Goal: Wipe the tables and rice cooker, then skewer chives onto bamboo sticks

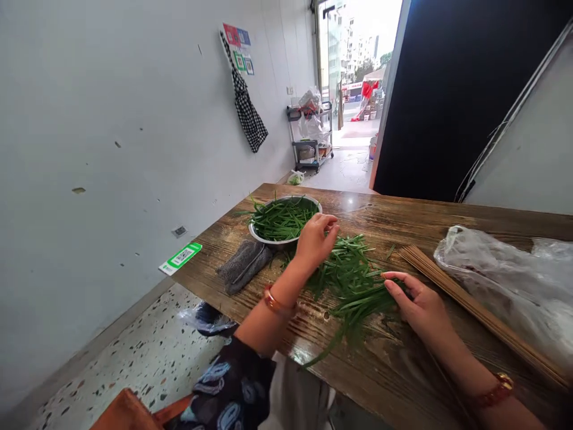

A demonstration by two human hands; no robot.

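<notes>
A loose pile of garlic chives point(347, 269) lies on the wooden table in front of me. My left hand point(317, 237) hovers over the pile's far left side, beside the bowl, with its fingers loosely bent and apart and nothing visible in them. At the pile's right edge, my right hand point(416, 301) is closed, thumb and forefinger pinching at the ends of some long green leaves. A thin dark line, perhaps a stick, runs below that hand; I cannot tell whether it is held. A metal bowl point(254, 234) full of chives stands beyond my left wrist.
Right of the pile lies a bundle of thin wooden sticks point(470, 295), beside a clear plastic bag point(505, 269). A grey mesh cloth point(244, 266) sits left of the bowl, and a green QR card point(181, 258) at the table's left edge. A cart point(313, 143) stands near the doorway.
</notes>
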